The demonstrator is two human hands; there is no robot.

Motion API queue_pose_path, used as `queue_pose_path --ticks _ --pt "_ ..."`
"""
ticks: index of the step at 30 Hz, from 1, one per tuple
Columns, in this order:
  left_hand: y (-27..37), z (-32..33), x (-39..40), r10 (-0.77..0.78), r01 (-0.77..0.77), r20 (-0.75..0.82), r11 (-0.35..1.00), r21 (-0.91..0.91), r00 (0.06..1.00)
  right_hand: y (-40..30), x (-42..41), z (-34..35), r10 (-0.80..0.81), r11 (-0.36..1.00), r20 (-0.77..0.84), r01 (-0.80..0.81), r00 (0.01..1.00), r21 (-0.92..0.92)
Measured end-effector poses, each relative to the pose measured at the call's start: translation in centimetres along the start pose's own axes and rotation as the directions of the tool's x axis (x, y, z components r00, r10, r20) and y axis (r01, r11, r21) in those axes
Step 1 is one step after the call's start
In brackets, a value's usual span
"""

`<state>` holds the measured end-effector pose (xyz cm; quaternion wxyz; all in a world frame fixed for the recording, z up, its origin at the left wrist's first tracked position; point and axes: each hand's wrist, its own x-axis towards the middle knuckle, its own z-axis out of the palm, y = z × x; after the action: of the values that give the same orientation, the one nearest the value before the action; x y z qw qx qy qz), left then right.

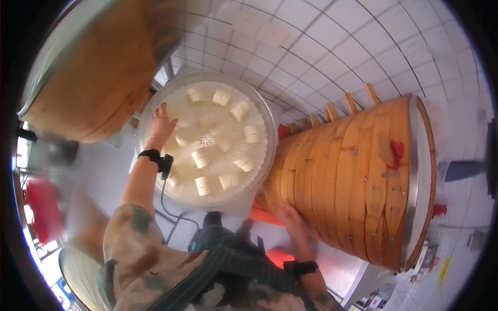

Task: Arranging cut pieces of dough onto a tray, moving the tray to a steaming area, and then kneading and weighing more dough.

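A round steamer (272, 136) with a pale rim stands before me, lined with a white steamer mat (218, 120). Several white cylindrical dough pieces (251, 134) lie spaced across the mat. A haze covers them; whether it is steam or a clear cover I cannot tell. Over the steamer's left side is my left hand (160, 126), fingers apart and nothing in it. To the right rises a tall stack of bamboo steamers (330, 167) with wooden pegs along its far side. My right hand (291, 217) is against the near side of that stack, low down; its fingertips are partly hidden.
Another large wooden steamer (97, 85), blurred, looms at the upper left. White wall tiles (323, 46) back the steamers. An orange-red object (266, 214) shows beneath the stack. A black cable (167, 210) hangs from the device on my left wrist. A red item (42, 210) is far left.
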<state>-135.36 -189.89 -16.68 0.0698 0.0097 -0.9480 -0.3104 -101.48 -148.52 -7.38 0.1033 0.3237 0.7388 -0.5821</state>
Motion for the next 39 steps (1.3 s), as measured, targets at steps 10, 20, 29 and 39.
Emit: queue_pose_path --ticks 10,20,29,39 --pt "1.2 0.5 0.4 -0.112 0.103 0.041 0.978 0.181 0.993 5.3 -6.3 -3.5 0.221 0.974 -0.138 -0.211 0.966 0.083" --pt "3.1 -3.8 -1.4 0.100 -0.075 -0.281 0.992 0.101 0.954 11.0 -10.1 -5.8 0.145 0.959 0.042 -0.131 0.988 -0.251" --pt "6.6 -2.7 -15.3 0.152 -0.172 -0.244 0.983 -0.064 0.958 22.7 -17.6 -10.3 0.277 0.957 -0.081 -0.283 0.957 -0.069" --pt "21.1 3.3 -34.1 0.602 -0.585 0.149 0.798 -0.146 0.784 44.2 -35.6 -10.3 0.638 0.731 -0.207 -0.499 0.742 0.465"
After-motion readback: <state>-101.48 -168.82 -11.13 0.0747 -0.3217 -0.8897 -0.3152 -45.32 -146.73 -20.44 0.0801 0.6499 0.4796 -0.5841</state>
